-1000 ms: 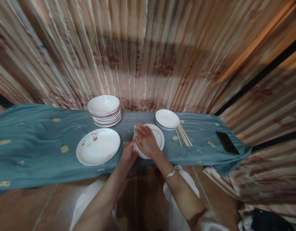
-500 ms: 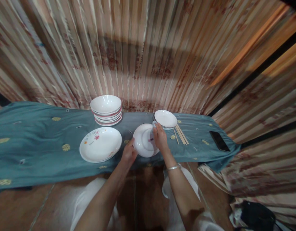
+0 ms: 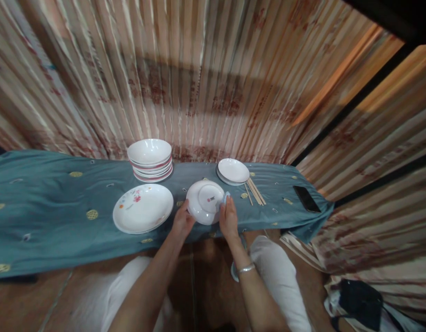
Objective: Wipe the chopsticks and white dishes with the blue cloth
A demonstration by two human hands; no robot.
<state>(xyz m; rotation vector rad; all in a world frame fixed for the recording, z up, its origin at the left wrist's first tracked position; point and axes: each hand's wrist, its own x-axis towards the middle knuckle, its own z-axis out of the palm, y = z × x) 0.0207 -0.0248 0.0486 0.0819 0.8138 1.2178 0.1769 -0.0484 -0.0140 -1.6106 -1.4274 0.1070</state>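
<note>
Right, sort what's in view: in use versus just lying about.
In use:
left hand and right hand, both holding the upturned plate
blue cloth in the right hand

Lying about:
flowered plate
bowl stack
small plates
chopsticks
phone

Home dining corner — curtains (image 3: 206,83), stacked bowls (image 3: 150,159)

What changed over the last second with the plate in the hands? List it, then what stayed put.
The small white plate was right side up under the right hand; it has been flipped and now shows its underside. The right hand moved from on top to the plate's right edge, with a bluish cloth. The left hand kept its left edge. The flowered plate, bowl stack, chopsticks and phone stayed.
</note>
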